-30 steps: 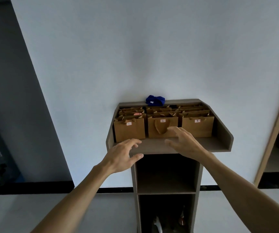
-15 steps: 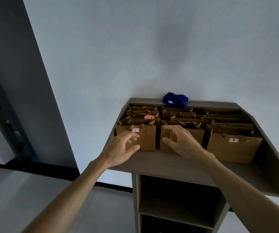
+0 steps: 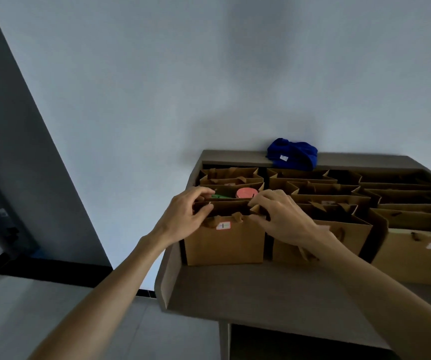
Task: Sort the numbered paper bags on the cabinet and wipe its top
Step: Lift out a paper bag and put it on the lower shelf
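Grey cabinet top [image 3: 261,289] | I have left hand [image 3: 183,216] and right hand [image 3: 279,216] pinching the brown paper bag labelled 1 [image 3: 224,242] at its rim, likely to lift it for sorting.

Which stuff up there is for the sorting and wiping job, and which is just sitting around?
For the job:
- bag labelled 1, held at its top by the left hand and right hand
- other paper bags
- blue cloth
- cabinet top

Just there:
- pink round thing in the bag behind
- wall
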Available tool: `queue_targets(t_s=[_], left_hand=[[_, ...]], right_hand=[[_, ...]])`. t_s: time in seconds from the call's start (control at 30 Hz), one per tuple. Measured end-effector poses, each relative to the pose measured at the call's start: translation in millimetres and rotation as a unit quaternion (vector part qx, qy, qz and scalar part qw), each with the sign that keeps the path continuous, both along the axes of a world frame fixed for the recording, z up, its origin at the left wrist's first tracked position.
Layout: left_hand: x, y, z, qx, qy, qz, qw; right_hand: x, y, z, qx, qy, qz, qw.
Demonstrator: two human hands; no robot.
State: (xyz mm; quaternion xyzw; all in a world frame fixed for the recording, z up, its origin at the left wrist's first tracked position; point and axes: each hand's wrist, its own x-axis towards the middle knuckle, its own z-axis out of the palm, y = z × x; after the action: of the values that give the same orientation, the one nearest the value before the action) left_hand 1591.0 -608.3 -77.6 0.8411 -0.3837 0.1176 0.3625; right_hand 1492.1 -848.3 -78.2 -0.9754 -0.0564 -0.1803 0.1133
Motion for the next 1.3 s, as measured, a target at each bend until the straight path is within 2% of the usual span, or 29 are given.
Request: queue_targets(t_s=[0.2, 0.6, 0.77, 0.83, 0.93, 1.07, 1.2, 1.3], left_hand=[[41, -6, -5, -0.019, 0.014, 0.003, 1.0], [41, -11, -30, -0.074, 0.092, 0.048, 0.992], [40, -10, -24, -0.056, 0.091, 0.056, 0.993], [44, -11, -19, -0.041, 0.056, 0.07, 0.995], [49, -20, -13, -0.019, 0.018, 0.081, 0.996], [50, -31, -17, 0.034, 0.093, 0.051, 0.994], [46, -25, -24, 0.003, 0.107, 0.057, 0.993], [43, -21, -27, 0.006, 0.092, 0.059, 0.994]], right_hand=[[19, 8, -12, -0.063, 0.012, 0.009, 0.998], [-20, 3, -36, -0.051, -0.081, 0.119, 0.988], [-20, 1, -39, -0.056, -0.108, 0.135, 0.983], [-19, 1, -37, -0.042, -0.103, 0.138, 0.984], [-7, -3, -33, -0.017, -0.078, 0.125, 0.989], [19, -12, -19, 0.016, -0.04, 0.099, 0.994], [49, -28, 0, 0.011, -0.07, 0.03, 0.997], [70, -40, 10, -0.018, -0.021, 0.001, 1.0]])
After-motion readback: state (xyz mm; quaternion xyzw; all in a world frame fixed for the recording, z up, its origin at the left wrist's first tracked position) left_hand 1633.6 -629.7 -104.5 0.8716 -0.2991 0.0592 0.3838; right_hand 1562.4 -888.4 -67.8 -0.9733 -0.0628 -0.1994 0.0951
